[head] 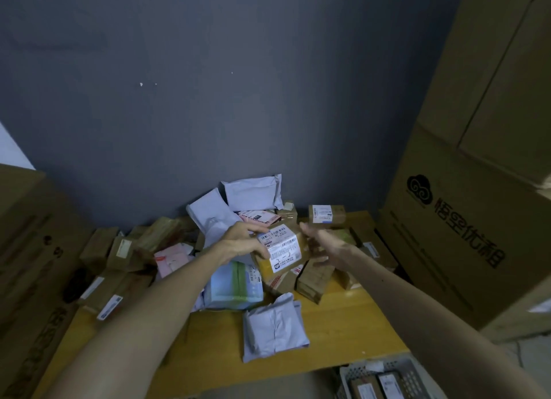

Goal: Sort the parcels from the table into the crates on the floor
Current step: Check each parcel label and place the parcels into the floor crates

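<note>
1. above a yellow wooden table (pixel 343 324) heaped with mail, the left hand (pixel 244 243) grips a brown cardboard parcel (pixel 280 246) bearing a white shipping label, thumb along its near-left edge and fingers curled over the far-left edge.
2. the right hand (pixel 322 246), motion-blurred, is open with fingers spread just beside the parcel's right end; whether it touches the cardboard cannot be told.
3. the parcel is held clear of the heap, label up and tilted. nearly all of its body juts out to the right of the left hand's grip, so the hold is at one end, not the middle.
4. risk one: an end hold like this probably lets the box twist out of the fingers unless the right hand shares the load. a drop would likely land on the pale blue and green plastic-wrapped package (pixel 232 285) just below, or on the grey plastic mailer bag (pixel 274 327) nearer the table's front edge.
5. risk two: the heap looks loose, with cartons leaning on one another, so a brushing forearm could send small boxes sliding.
6. risk three: only one pale perforated plastic crate (pixel 414 369) shows, on the floor at lower right, with labelled brown boxes already in it. a misread of the handwritten mark on the label would probably put the parcel in the wrong crate.
</note>
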